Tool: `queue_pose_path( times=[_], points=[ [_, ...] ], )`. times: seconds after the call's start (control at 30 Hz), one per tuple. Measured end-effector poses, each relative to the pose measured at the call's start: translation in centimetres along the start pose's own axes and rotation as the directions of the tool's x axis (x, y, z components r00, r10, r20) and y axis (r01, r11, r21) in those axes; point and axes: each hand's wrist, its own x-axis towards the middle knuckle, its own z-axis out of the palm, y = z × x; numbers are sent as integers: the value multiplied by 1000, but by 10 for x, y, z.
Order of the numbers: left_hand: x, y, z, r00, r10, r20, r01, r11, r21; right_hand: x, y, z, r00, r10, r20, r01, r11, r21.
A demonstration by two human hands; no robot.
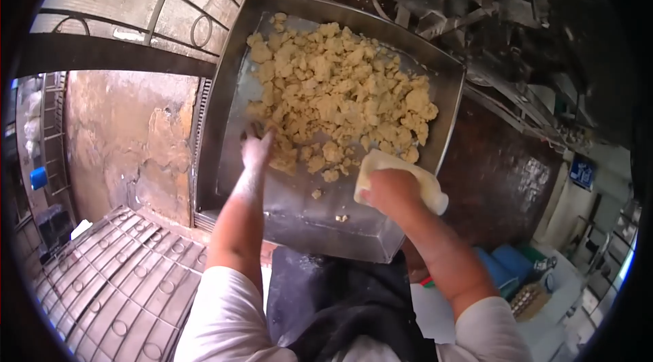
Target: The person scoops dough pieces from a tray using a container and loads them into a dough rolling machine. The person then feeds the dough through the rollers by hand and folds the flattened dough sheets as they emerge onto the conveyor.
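A deep metal tray (299, 205) holds a heap of crumbly pale-yellow dough (340, 83), broken into lumps, mostly in its far half. At the heap's near left edge is my left hand (256, 147), dusted whitish, with its fingers apart and slightly blurred; it appears to touch the dough. My right hand (392, 192) is closed round a cream plastic scoop (425, 185), which looks like a cut-down jug, at the tray's near right side. The scoop's far edge lies beside the dough lumps. A few small crumbs (342, 218) sit on the tray floor nearer me.
A metal grille (163, 8) and a stained wall (129, 137) stand left of the tray. Dark machinery (490, 8) is at the far right. Below it stretches a shiny brown floor (490, 165). Blue items (507, 267) and a white bin (544, 301) are at lower right.
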Motion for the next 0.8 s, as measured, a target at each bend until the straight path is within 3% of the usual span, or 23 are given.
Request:
queue_pose_path(
  times=[0.07,0.13,0.2,0.27,0.33,0.37,0.4,0.47,0.5,0.53,0.57,0.6,0.63,0.7,0.73,0.8],
  points=[
    [-34,9,22,992,-122,3,122,990,-68,11,-3,-8,999,-38,5,38,999,-34],
    [-60,5,57,995,-97,-2,93,969,-228,13,3,-13,997,-77,7,77,994,-81],
    [-69,-10,111,982,-10,189,103,864,-493,12,13,-13,997,-64,-44,62,997,-37],
    [-103,13,143,887,54,458,303,682,-666,3,19,-3,998,-46,-41,45,998,-35],
    [-133,54,145,902,91,422,281,619,-733,-6,28,8,994,-62,-85,63,998,8],
    [-141,77,123,827,110,552,381,612,-693,-12,33,13,991,-26,-132,34,998,55],
    [-142,93,109,828,117,549,377,608,-699,-16,39,17,984,4,-181,14,995,102],
    [-134,106,85,637,215,740,386,742,-548,-20,43,28,965,86,-249,-31,976,214],
    [-125,110,79,620,208,756,250,861,-442,-21,44,36,937,177,-301,-72,941,330],
    [-114,123,57,606,250,755,-5,951,-310,-21,43,46,935,179,-307,-68,938,340],
    [-105,142,29,578,283,766,-262,953,-155,-21,40,61,882,277,-382,-91,895,437],
    [-97,163,7,684,363,633,-352,924,-149,-18,38,76,812,376,-446,-100,843,528],
    [-85,181,-6,759,440,479,-436,891,-128,-12,39,100,765,431,-479,17,729,684],
    [-44,217,-6,726,669,155,-670,740,-59,-15,21,93,759,446,-474,-16,741,672],
    [-27,228,-1,723,671,161,-673,738,-54,-13,14,90,755,456,-470,-48,755,654],
    [-3,242,10,735,659,163,-668,660,344,3,16,92,749,446,-491,-56,780,623]
  ],
)
